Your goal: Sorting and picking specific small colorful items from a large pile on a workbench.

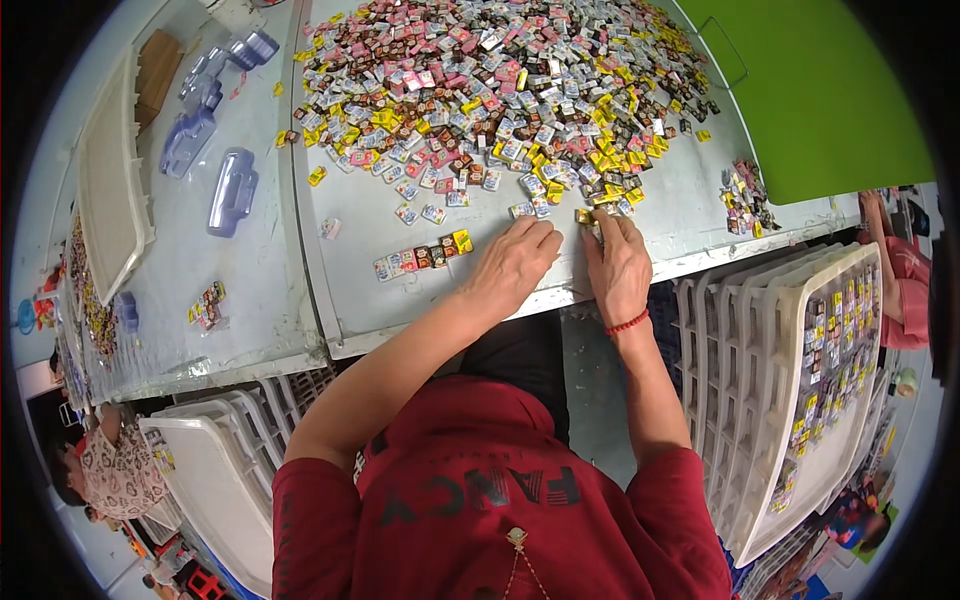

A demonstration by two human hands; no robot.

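Observation:
A big heap of small printed packets (490, 90) in white, pink, brown and yellow covers the far part of the pale table. My left hand (515, 262) rests at the heap's near edge, its fingers curled down by white packets (530, 208); whatever its fingertips hold is hidden. To its right, my right hand (622, 265), with a red bracelet on the wrist, has thumb and fingers closed about a small yellow packet (585, 215). Left of my left hand lies a short, straight row of packets (422, 256), running from white through pink and brown to yellow.
Clear plastic shells (232, 192) and a small packet cluster (208, 305) lie on the left table. A green board (820, 100) stands at the far right, beside a small pile of packets (748, 200). Stacked white trays (790, 400) flank me at right, more trays (215, 470) at left. Other people are at both sides.

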